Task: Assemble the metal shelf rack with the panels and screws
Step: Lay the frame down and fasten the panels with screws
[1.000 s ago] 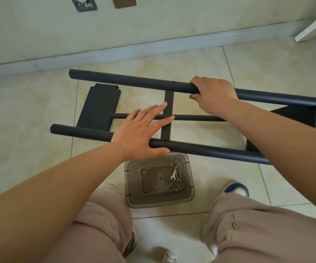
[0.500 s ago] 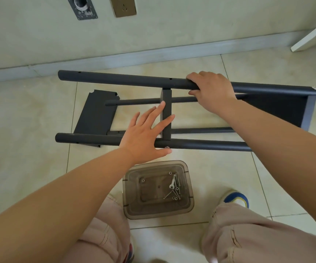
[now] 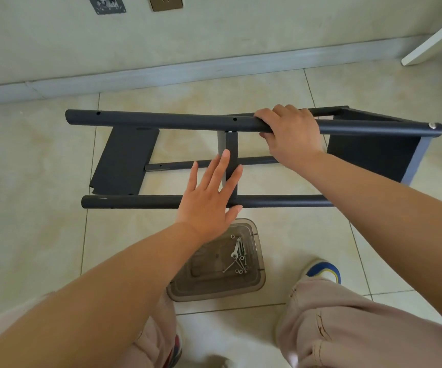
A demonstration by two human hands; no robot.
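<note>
The dark metal rack (image 3: 161,120) lay on its side on the tiled floor (image 3: 42,235), near the wall. The right hand (image 3: 291,136) had its fingers curled around the top pole (image 3: 374,127). The left hand (image 3: 212,197) was flat, with straight, spread fingers pressing on the lower pole (image 3: 135,201) by a cross panel (image 3: 232,150). A clear tub (image 3: 254,285) with screws (image 3: 237,257) sat on the floor just below the rack.

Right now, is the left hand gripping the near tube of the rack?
No, the left hand lies flat on the near tube, fingers straight.
</note>
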